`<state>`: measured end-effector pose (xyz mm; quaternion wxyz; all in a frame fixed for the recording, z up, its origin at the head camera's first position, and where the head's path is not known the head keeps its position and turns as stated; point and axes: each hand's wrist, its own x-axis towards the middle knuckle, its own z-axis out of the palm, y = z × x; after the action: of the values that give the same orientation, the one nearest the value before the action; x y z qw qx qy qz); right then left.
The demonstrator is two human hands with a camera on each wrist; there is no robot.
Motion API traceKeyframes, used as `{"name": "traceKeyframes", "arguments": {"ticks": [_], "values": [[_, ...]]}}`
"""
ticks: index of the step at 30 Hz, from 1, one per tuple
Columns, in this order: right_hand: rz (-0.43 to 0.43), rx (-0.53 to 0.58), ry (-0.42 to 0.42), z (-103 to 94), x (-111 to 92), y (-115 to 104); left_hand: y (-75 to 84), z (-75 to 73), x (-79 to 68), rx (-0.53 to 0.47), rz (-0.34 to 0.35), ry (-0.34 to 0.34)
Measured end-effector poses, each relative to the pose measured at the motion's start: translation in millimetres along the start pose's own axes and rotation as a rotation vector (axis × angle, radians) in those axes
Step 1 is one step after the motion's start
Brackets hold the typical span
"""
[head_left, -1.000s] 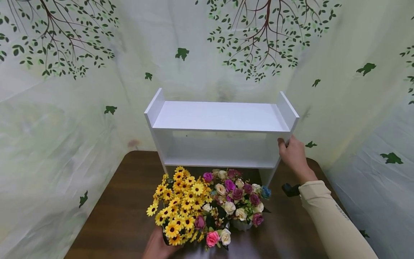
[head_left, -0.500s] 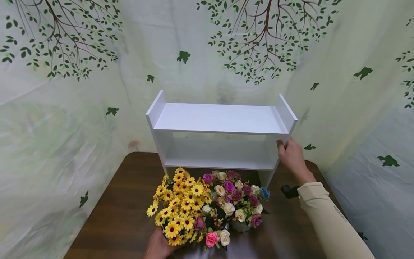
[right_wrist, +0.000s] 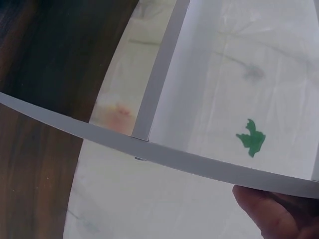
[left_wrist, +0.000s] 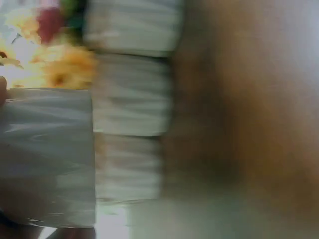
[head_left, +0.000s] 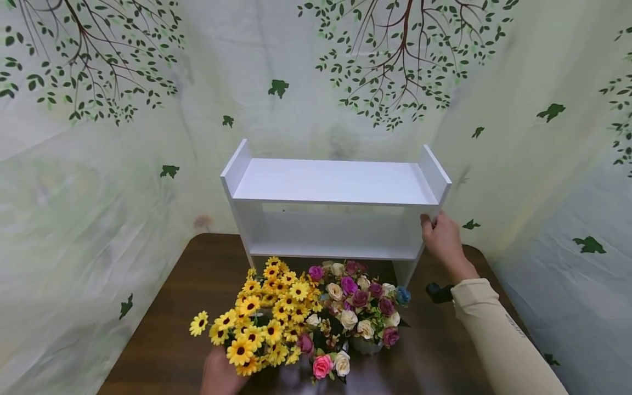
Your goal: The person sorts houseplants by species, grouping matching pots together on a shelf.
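My left hand (head_left: 220, 370) holds a pot of yellow artificial daisies (head_left: 252, 334) at the front of the table. In the left wrist view its pale, square-sided pot (left_wrist: 47, 154) fills the left side, with a bit of finger at its edges. Beside it a row of similar pots (left_wrist: 132, 94) stands, blurred. My right hand (head_left: 444, 241) grips the right side panel of a white two-tier shelf (head_left: 331, 181). In the right wrist view fingers (right_wrist: 271, 214) press against the panel's edge (right_wrist: 199, 167).
Pots of artificial roses (head_left: 362, 307) in cream, purple and pink stand right of the daisies, with more yellow daisies (head_left: 281, 282) behind. The shelf stands at the back of the dark wooden table (head_left: 168, 323). A leaf-print curtain (head_left: 316, 71) hangs close behind and at both sides.
The left hand has moved left with a pot of daisies, which has come apart from the other yellow flowers. The right hand stays on the shelf's panel.
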<state>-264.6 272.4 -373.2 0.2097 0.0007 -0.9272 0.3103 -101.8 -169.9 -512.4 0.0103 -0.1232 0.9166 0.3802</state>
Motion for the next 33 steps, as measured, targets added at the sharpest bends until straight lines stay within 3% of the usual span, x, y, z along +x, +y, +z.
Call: {"name": "traceKeyframes", "arguments": {"ticks": [3, 5, 7, 11, 16, 18, 23, 29, 33], "values": [[0.0, 0.003, 0.006, -2.2, -1, 0, 7.2, -18.9, -7.4, 0.04, 0.271, 0.159], [-0.002, 0.003, 0.015, -2.8, -1, 1, 13.8, -29.8, -9.4, 0.05, 0.334, 0.196], [-0.008, 0.001, 0.023, -2.3, -1, 2, 20.5, -39.3, -9.6, 0.049, 0.344, 0.194], [-0.028, 0.0, 0.029, 0.4, -1, 3, 33.8, -57.3, -12.1, 0.053, 0.281, 0.15], [-0.029, 0.001, 0.033, 3.5, -1, 2, 53.9, -81.6, -15.3, 0.049, 0.316, 0.146], [-0.023, -0.002, 0.039, 4.4, -2, 2, 66.8, -92.4, -15.4, 0.041, 0.36, 0.152], [-0.015, -0.008, 0.044, 3.1, -3, 2, 111.3, -121.8, -9.5, 0.004, 0.441, 0.145], [-0.019, 0.0, 0.037, 3.9, -2, 2, 170.8, -159.5, 5.1, -0.23, 0.414, -0.042], [-0.022, -0.003, 0.027, 3.2, -1, 3, 216.9, -179.4, 20.4, -0.207, 0.432, -0.07]]}}
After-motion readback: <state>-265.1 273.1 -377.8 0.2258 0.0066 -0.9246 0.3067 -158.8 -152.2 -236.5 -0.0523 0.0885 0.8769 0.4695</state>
